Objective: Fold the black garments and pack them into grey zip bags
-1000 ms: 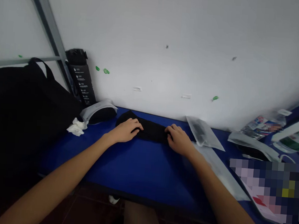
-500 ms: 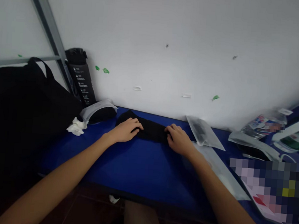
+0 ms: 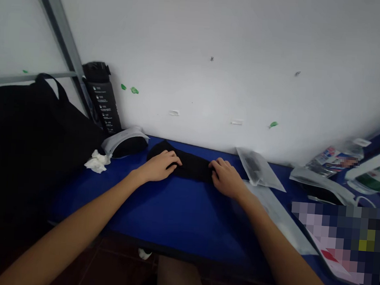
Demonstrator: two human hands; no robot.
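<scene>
A folded strip of black cloth (image 3: 193,165) lies on the blue tabletop, close to the wall. My left hand (image 3: 162,164) rests over its left part, fingers bent down onto the fabric with the thumb along the near edge. At the right end, my right hand (image 3: 224,176) has curled fingers pressed on the cloth. What kind of cloth item it is does not show. The fingertips of both hands partly vanish against the dark fabric.
To the left stand a black bag (image 3: 29,134) and a black bottle (image 3: 103,100). Crumpled tissue (image 3: 97,161) lies near a clear pouch with black contents (image 3: 127,142). On the right are a frosted plastic pouch (image 3: 260,169), a flat plastic sheet (image 3: 285,220) and a clear bottle (image 3: 338,158).
</scene>
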